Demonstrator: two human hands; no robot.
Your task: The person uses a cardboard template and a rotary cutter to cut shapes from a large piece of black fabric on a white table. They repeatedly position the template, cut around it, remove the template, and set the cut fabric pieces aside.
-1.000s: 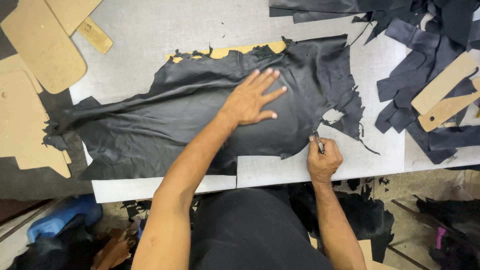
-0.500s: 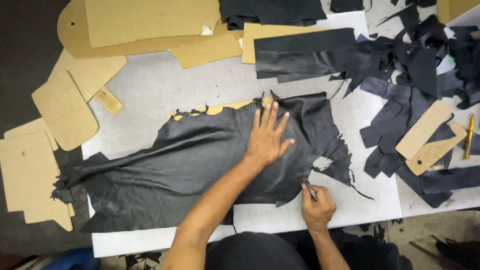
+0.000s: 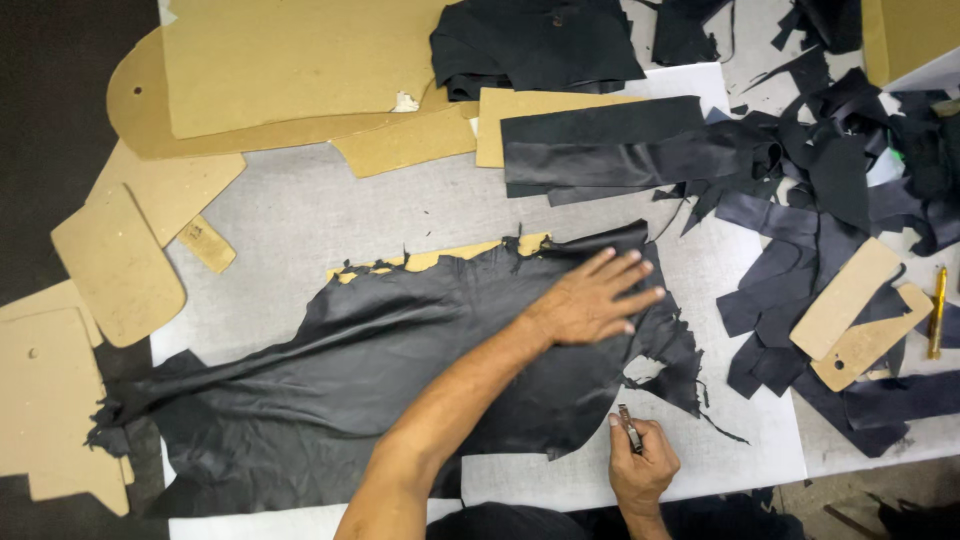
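While left hand [image 3: 590,300] flattens black leather [image 3: 400,380], bare table [image 3: 720,450] borders its ragged edge.

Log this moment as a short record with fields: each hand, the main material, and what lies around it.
left hand: flat, fingers spread, pressing on the black leather hide
right hand: closed grip on a small cutting tool at the hide's lower right edge
surface: grey cutting board
under hide: tan template showing along the top edge
left side: cardboard patterns
right side: dark leather scraps, two small wooden patterns, a yellow pen
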